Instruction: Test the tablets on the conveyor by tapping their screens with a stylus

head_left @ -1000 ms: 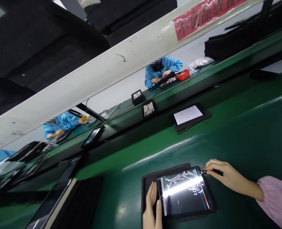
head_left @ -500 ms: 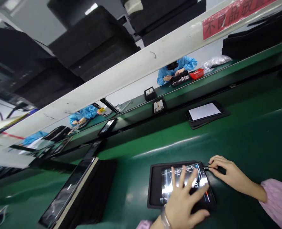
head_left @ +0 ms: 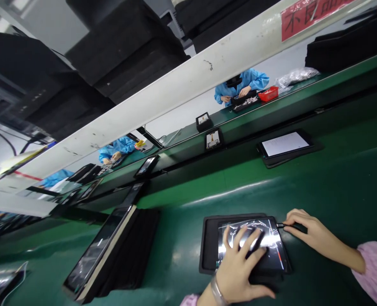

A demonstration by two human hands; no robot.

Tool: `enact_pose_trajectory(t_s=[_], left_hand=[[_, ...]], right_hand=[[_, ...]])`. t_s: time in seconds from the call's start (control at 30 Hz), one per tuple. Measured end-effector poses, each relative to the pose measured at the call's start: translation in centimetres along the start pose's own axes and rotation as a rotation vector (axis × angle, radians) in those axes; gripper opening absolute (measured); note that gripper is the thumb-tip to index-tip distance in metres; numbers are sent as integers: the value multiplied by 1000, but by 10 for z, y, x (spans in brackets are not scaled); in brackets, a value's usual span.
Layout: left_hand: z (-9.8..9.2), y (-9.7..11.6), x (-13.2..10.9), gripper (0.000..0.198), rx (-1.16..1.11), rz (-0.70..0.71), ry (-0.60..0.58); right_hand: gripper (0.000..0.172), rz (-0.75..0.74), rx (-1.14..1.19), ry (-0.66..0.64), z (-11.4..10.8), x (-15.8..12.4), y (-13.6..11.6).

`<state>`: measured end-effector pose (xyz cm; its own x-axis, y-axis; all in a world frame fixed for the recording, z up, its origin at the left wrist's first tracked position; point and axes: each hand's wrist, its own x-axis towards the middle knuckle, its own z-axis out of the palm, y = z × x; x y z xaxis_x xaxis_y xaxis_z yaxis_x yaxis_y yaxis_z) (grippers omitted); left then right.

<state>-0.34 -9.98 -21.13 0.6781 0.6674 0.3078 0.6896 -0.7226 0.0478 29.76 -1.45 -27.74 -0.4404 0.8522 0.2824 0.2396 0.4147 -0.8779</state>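
Observation:
A tablet (head_left: 273, 240) with a lit, film-covered screen lies partly in a black foam tray (head_left: 209, 244) on the green bench. Over its screen spreads my left hand (head_left: 238, 265), fingers apart and holding nothing; whether the fingertips touch the film I cannot tell. A bracelet circles that wrist. At the tablet's right edge, my right hand (head_left: 306, 227) pinches the black plug of a cable (head_left: 299, 228), whose metal tip meets the tablet's side. Whether the plug is fully seated is too small to make out.
Further back, a second tablet (head_left: 284, 144) with a white screen rests on black foam. Left of me, a stack of black trays (head_left: 134, 250) carries a tablet (head_left: 101, 250). Beyond the rail (head_left: 175, 97), co-workers in blue (head_left: 242, 87) sit by a red basket (head_left: 268, 94).
The view has shifted slightly. On the tablet, the screen has gone from a display with large digits to mostly plain white. My left hand's fingers are more bent; my right hand keeps its pinch.

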Motion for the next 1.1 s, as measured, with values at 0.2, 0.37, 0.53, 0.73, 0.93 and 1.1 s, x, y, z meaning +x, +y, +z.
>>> enact_pose_trajectory(t_s=[0.2, 0.37, 0.53, 0.73, 0.93, 1.1], left_hand=[[-16, -51, -57, 164, -20, -336, -230], [-7, -70, -91, 176, -453, -607, -140], [-4, -35, -78, 115, -412, -639, -59], [-15, 5, -28, 82, -31, -264, -29], [-5, 17, -7, 81, -11, -37, -28], [-9, 16, -4, 70, -37, -49, 9]], right_hand=[[56, 6, 24, 57, 4, -5, 1], [57, -3, 17, 89, 10, -6, -2], [59, -55, -32, 32, 15, -5, -8], [59, -16, -9, 7, 12, -7, -11], [55, 96, 123, -31, 6, -8, -21], [57, 127, 171, -23, 5, -8, -27]])
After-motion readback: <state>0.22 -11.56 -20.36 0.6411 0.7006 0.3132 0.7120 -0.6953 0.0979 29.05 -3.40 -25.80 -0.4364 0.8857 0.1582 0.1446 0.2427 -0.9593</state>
